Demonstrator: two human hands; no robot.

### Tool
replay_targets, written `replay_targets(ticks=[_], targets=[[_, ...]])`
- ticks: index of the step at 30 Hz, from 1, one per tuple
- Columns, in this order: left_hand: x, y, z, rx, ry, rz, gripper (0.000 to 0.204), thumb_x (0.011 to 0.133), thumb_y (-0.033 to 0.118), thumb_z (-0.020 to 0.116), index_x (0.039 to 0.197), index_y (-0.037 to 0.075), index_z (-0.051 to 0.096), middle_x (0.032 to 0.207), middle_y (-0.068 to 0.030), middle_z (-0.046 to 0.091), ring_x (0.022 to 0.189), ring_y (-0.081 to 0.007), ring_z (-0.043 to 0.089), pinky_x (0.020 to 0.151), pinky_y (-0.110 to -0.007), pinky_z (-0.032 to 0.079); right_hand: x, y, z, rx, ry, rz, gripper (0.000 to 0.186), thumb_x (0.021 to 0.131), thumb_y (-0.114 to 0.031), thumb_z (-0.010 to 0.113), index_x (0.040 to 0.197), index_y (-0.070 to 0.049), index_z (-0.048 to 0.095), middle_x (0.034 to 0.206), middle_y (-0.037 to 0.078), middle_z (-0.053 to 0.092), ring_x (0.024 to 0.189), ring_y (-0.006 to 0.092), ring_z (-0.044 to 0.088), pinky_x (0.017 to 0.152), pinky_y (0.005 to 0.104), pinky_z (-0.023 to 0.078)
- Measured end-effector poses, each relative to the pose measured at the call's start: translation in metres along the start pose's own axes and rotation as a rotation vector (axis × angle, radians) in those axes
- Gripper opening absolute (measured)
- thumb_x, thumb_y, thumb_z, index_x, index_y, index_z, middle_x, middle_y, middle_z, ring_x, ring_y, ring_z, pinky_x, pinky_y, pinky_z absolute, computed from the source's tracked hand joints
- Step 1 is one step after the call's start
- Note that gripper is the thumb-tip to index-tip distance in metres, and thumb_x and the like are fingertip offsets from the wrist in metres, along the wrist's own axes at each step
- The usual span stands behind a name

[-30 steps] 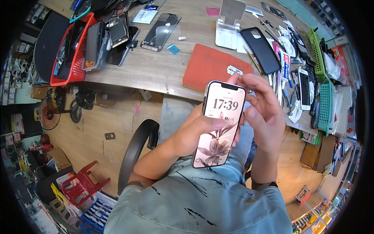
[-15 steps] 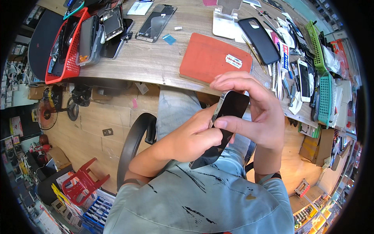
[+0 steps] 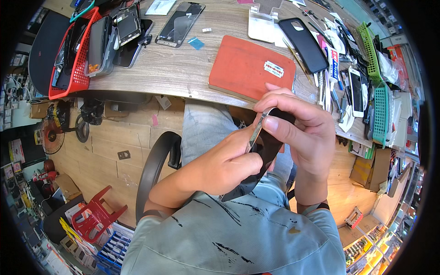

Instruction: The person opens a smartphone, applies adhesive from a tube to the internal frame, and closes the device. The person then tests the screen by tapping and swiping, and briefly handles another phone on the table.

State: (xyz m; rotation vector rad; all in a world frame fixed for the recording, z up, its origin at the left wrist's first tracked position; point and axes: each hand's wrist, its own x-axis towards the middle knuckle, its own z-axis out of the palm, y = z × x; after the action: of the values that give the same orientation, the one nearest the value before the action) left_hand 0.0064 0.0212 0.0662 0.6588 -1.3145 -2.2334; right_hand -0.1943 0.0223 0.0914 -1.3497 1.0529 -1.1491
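Gripping slim glossy black phone (image 3: 259, 158) edge-on, both hands (image 3: 270, 146); metal rim showing.

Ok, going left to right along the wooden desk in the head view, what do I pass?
Red basket of phones → loose phone screen → small blue square → red mat → black phone case → white phone → green basket.

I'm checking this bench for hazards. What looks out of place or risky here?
A bare razor blade lies loose on the red mat, unguarded, near the table edge. Otherwise the desk is crowded with phones and tools, but nothing looks spilled.
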Motion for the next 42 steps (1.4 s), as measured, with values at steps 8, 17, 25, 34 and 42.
replay_targets(ticks=[8,17,25,34,42], targets=[[0.001,0.002,-0.001,-0.028,0.004,-0.021,0.031,0.093,0.010,0.048,0.120,0.001,0.058,0.098,-0.0076,0.065,0.089,-0.0169,0.060,0.081,-0.034,0.051,0.002,-0.006,0.008,-0.027,0.044,0.028,0.021,0.099,-0.009,0.080,0.115,0.004,0.082,0.103,0.011,0.080,0.100,0.0211,0.073,0.113,0.0435,0.043],[0.006,0.005,0.003,-0.229,0.056,-0.075,0.062,0.075,0.016,0.058,0.131,-0.009,0.060,0.112,-0.0190,0.071,0.098,-0.0283,0.073,0.090,-0.040,0.059,0.002,0.000,0.009,0.067,0.179,0.085,0.029,0.115,-0.023,0.068,0.123,0.001,0.081,0.113,0.004,0.082,0.083,0.0072,0.066,0.086,0.0254,0.054],[0.008,0.007,-0.002,-0.534,0.407,0.255,0.102,0.087,0.023,0.068,0.174,-0.003,0.021,0.130,-0.0292,0.070,0.118,-0.0455,0.076,0.101,-0.058,0.067,-0.037,0.011,0.001,-0.003,0.171,-0.125,0.026,0.108,-0.012,0.075,0.129,0.002,0.074,0.107,0.009,0.082,0.074,0.0107,0.069,0.069,0.0287,0.057],[0.004,-0.018,-0.009,-0.580,0.330,0.416,0.080,0.106,0.019,0.064,0.173,0.002,0.024,0.153,-0.0305,0.062,0.139,-0.0424,0.066,0.118,-0.065,0.053,-0.050,-0.016,0.016,-0.301,0.127,0.069,0.015,0.103,-0.011,0.081,0.114,-0.001,0.082,0.071,0.009,0.071,0.060,0.0135,0.067,0.058,0.0297,0.051],[0.025,-0.017,-0.008,-0.672,0.148,0.524,0.096,0.091,0.017,0.053,0.178,0.003,0.015,0.144,-0.0262,0.062,0.132,-0.0460,0.065,0.124,-0.063,0.044,-0.034,0.006,0.020,0.399,0.166,0.369,0.031,0.112,-0.018,0.070,0.130,0.007,0.074,0.119,0.010,0.074,0.080,0.0141,0.073,0.074,0.0322,0.067]])
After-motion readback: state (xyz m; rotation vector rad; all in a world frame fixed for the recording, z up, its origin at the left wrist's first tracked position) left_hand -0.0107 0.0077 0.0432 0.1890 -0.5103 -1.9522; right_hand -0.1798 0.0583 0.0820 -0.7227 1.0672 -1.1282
